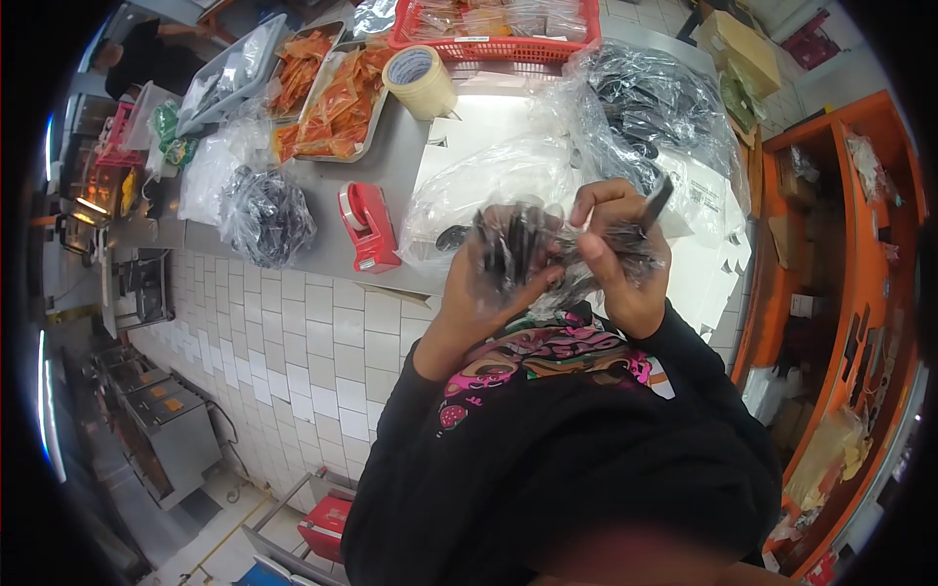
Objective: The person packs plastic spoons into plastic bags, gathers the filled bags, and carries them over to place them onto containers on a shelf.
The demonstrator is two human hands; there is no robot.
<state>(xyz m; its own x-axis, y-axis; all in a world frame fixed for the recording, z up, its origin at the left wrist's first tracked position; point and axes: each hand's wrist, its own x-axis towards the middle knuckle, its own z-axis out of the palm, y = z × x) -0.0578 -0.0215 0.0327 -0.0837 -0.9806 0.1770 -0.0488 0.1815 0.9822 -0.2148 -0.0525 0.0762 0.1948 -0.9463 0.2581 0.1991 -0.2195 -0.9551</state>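
A black bundle point(510, 249) is gripped in the curled left hand point(473, 305). Just beside it, clear plastic point(640, 242) is held in the partly closed right hand point(627, 283).

From here I can't make out a single word. Blue print rings the inside of the tape roll point(430, 96), too small to read; a pale label sits low on the red dispenser point(376, 230), another on the side of the red crate point(532, 45). The white cardboard point(718, 210) carries a block of tiny type, and the black top point(557, 459) has pink, letter-like shapes (creased past reading).
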